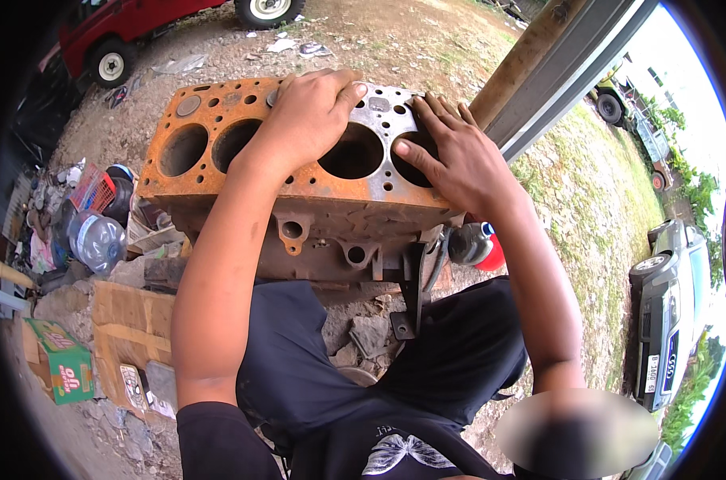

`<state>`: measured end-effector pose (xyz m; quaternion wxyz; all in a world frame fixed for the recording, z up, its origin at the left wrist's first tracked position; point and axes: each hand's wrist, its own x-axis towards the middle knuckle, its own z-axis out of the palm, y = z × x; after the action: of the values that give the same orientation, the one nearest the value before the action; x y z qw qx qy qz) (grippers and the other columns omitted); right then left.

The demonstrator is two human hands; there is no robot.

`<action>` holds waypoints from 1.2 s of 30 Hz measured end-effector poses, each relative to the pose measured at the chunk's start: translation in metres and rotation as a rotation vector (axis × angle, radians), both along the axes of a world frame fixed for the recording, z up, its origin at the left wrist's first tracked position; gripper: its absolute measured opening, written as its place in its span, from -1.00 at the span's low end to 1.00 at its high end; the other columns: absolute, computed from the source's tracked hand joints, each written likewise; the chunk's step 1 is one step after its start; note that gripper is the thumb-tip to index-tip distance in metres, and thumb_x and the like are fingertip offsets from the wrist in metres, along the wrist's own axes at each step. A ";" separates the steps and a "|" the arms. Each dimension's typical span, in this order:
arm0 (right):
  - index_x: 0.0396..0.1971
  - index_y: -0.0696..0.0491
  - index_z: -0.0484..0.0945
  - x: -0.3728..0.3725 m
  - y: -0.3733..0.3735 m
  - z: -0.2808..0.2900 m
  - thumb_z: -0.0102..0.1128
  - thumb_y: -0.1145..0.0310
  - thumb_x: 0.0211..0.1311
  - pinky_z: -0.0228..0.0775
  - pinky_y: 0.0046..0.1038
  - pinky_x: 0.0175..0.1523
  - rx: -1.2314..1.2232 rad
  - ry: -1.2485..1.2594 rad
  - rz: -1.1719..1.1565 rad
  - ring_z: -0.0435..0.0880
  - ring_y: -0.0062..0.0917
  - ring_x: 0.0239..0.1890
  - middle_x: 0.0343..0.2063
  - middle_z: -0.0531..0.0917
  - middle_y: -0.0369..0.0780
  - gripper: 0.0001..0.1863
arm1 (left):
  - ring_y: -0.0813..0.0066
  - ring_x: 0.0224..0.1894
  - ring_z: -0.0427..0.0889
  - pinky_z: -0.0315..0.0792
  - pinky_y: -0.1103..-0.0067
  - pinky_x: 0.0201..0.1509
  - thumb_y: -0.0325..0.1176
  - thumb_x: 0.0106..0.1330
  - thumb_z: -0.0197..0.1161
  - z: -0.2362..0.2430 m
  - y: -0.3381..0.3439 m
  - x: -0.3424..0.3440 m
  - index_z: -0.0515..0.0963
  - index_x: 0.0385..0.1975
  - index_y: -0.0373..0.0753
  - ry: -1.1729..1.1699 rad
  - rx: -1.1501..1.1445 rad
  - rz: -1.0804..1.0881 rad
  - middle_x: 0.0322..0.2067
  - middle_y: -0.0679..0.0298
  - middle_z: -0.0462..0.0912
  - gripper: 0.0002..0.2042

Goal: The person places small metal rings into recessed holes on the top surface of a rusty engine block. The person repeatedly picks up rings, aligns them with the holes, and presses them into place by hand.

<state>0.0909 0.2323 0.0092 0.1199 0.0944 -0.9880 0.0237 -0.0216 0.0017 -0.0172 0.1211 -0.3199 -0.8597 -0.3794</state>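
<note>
A four-cylinder-style engine block [243, 186] stands upright before me between my knees, its flat top face turned up. Orange rust covers the left part of that face, while the right part shows bare grey metal around the large round bores. My left hand [311, 112] rests on the top face near the middle, fingers curled down and pressed together; whatever lies under them is hidden. At the block's right end my right hand [455, 148] lies with fingers spread, the thumb across the rightmost bore [415, 164]. A round metal plug [189, 106] sits in the far left corner.
A metal post [539, 88] rises beyond the right end. Left lie a large clear plastic bottle [99, 242], a red basket [93, 190], cardboard [135, 320] and a green box [63, 364]. A red-bottomed container [487, 250] stands right. Vehicles, including a grey car [671, 312], are parked around.
</note>
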 end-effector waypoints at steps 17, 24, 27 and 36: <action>0.55 0.27 0.32 0.000 -0.001 0.004 -0.07 -0.32 0.63 0.01 -0.11 0.75 -0.046 -0.003 0.003 0.34 -0.01 0.60 0.50 0.44 0.16 -0.06 | -0.10 0.26 0.67 0.45 0.18 0.44 -0.17 0.68 0.12 0.000 -0.004 0.001 0.67 0.25 -0.31 0.101 0.017 -0.001 0.16 -0.09 0.74 -0.60; 0.60 0.23 0.28 -0.001 0.005 0.007 -0.06 -0.35 0.61 -0.01 -0.12 0.76 -0.098 -0.058 0.006 0.21 0.01 0.67 0.57 0.36 0.13 -0.03 | -0.10 0.25 0.68 0.46 0.19 0.43 -0.20 0.68 0.09 0.000 -0.007 -0.003 0.67 0.27 -0.28 0.088 0.055 -0.006 0.15 -0.08 0.75 -0.61; 0.58 0.26 0.29 0.026 0.010 -0.004 -0.10 -0.31 0.65 0.06 -0.09 0.73 -0.001 -0.020 -0.005 0.25 0.01 0.65 0.55 0.37 0.15 -0.07 | -0.06 0.29 0.64 0.32 0.14 0.50 -0.23 0.70 0.04 -0.005 -0.002 0.007 0.68 0.26 -0.27 0.070 0.031 0.020 0.17 -0.06 0.74 -0.62; 0.61 0.19 0.27 0.024 0.022 -0.005 -0.09 -0.25 0.64 -0.09 -0.10 0.79 -0.012 -0.017 0.052 0.25 -0.08 0.66 0.59 0.34 0.09 -0.12 | -0.05 0.32 0.62 0.19 0.09 0.59 -0.22 0.72 -0.01 -0.006 -0.006 0.006 0.68 0.27 -0.26 0.068 -0.034 0.045 0.18 -0.01 0.74 -0.61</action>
<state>0.1147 0.2543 0.0041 0.1116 0.1191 -0.9860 0.0333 -0.0153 -0.0041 -0.0228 0.1532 -0.3152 -0.8683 -0.3511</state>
